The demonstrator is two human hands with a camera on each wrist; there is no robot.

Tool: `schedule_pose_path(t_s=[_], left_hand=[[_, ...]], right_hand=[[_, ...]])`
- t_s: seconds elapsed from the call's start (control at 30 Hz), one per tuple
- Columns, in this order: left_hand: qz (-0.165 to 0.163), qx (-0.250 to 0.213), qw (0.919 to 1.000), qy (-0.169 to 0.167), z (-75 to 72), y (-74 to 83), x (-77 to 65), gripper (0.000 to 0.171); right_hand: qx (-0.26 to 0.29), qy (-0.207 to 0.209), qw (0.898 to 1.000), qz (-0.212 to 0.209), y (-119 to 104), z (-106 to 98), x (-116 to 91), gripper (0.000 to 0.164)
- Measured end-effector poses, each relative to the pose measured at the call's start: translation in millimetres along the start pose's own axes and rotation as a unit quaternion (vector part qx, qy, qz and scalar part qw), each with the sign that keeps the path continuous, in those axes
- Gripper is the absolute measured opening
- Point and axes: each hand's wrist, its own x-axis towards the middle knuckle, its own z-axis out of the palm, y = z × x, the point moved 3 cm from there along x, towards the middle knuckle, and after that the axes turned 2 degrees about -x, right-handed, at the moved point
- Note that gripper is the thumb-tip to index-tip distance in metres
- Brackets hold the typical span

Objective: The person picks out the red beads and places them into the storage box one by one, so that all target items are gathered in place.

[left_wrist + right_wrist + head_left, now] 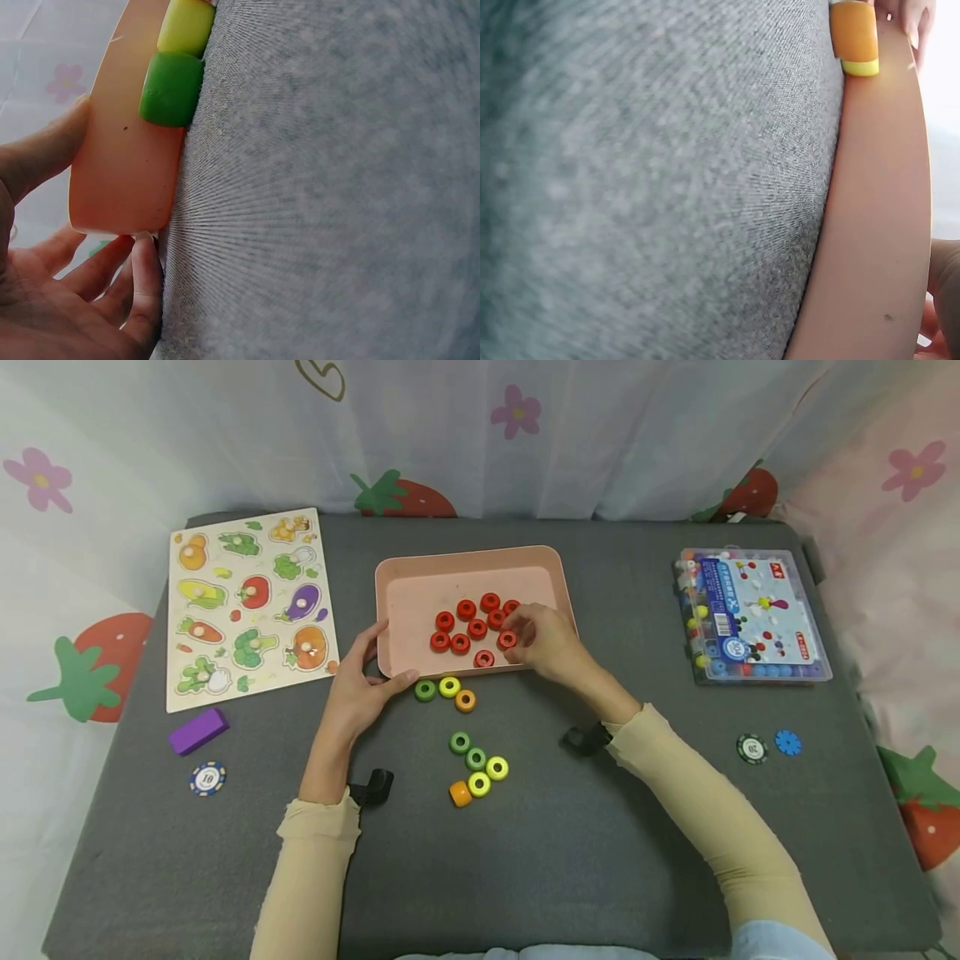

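Observation:
A pink tray (420, 581) holds several red ring-shaped beads (477, 628). My left hand (358, 689) grips the tray's front left corner. In the left wrist view, its thumb (56, 142) lies at the tray's rim while the other fingers bend round the end. My right hand (551, 647) reaches over the front wall at the right, fingers bent, fingertips beside a red bead (507, 640); whether they pinch it is unclear. The tray wall (877, 202) mostly hides that hand in the right wrist view. Against the front wall lie a green bead (425, 691), a yellow bead (449, 687) and an orange bead (465, 701).
Nearer the person lie several green, yellow and orange beads (478, 784). At left are a vegetable puzzle board (255, 610), a purple block (198, 732) and a poker chip (207, 778). At right are a clear plastic box (753, 614), a dark chip (752, 748) and a blue disc (787, 742).

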Motion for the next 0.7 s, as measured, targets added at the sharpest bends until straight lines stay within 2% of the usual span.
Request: schedule_pose_path(t_s=[0.27,0.43,0.57,0.7], left_hand=[[-0.004,0.000,1.0000,-0.005,-0.1,0.0,1.3,0.087],[0.004,0.006,0.9998,-0.019,-2.8,4.5,1.5,0.087],[0.034,0.052,0.9979,-0.017,-6.2,13.4,4.4,0.085],[0.073,0.120,0.9901,0.010,-8.0,26.8,10.9,0.084]], right_hand=[[0.026,0.016,1.000,-0.007,1.4,-1.5,-1.6,0.028],[0.028,0.015,0.999,-0.014,1.2,-2.6,-1.9,0.027],[0.020,0.022,0.999,-0.029,-1.6,-8.6,-1.3,0.027],[-0.013,0.066,0.997,-0.043,-6.3,-22.4,-2.9,0.035]])
